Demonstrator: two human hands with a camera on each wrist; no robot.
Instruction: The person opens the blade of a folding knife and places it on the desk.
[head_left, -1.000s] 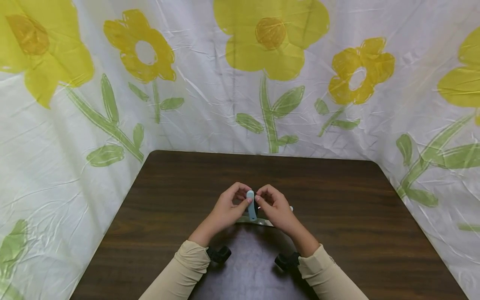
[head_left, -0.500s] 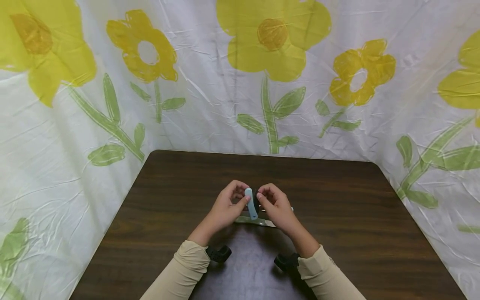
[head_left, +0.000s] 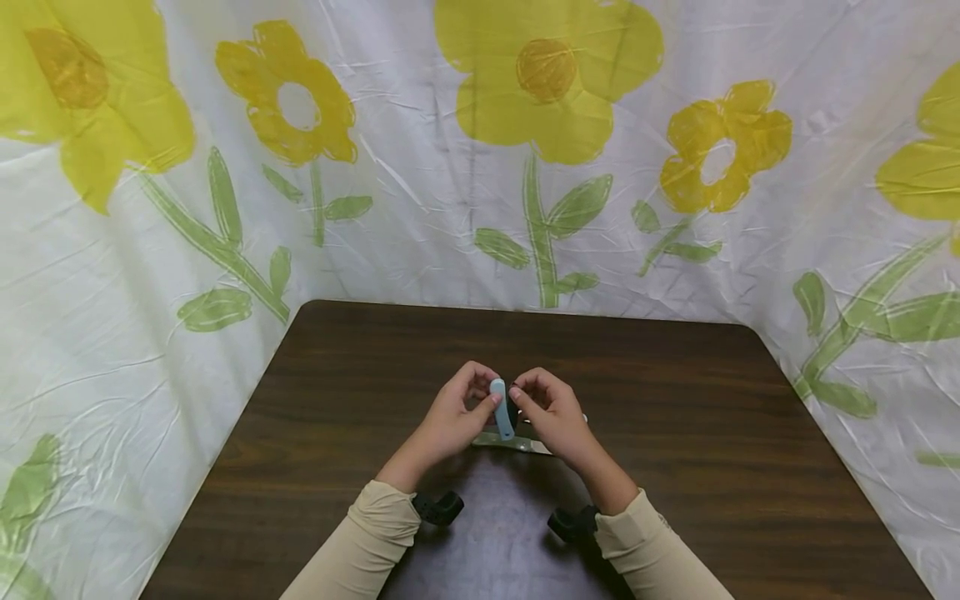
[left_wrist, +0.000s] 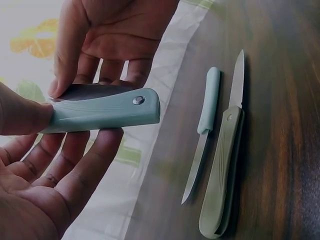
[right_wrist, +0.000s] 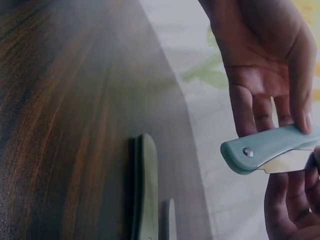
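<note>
A light blue folding knife (head_left: 502,410) is held up above the table between both hands. My left hand (head_left: 455,417) grips its handle (left_wrist: 110,111), thumb on one side and fingers along the other. The thumb and fingertips of my right hand (head_left: 553,418) pinch the blade (right_wrist: 290,161), which lies close along the handle, partly folded in. Below, a green folding knife (left_wrist: 220,175) lies on the table with its blade out. Beside it is a small knife with a pale blue-green handle (left_wrist: 210,97), mostly hidden by my right hand in the head view.
The dark wood table (head_left: 360,350) reaches back to a white curtain (head_left: 420,250) printed with yellow flowers. Black wrist cameras are strapped on both wrists, below the beige sleeves (head_left: 375,525).
The folding knife and both hands rose slightly, then came back down a little. The grip on the handle and blade looks the same. The knives on the table have not moved.
</note>
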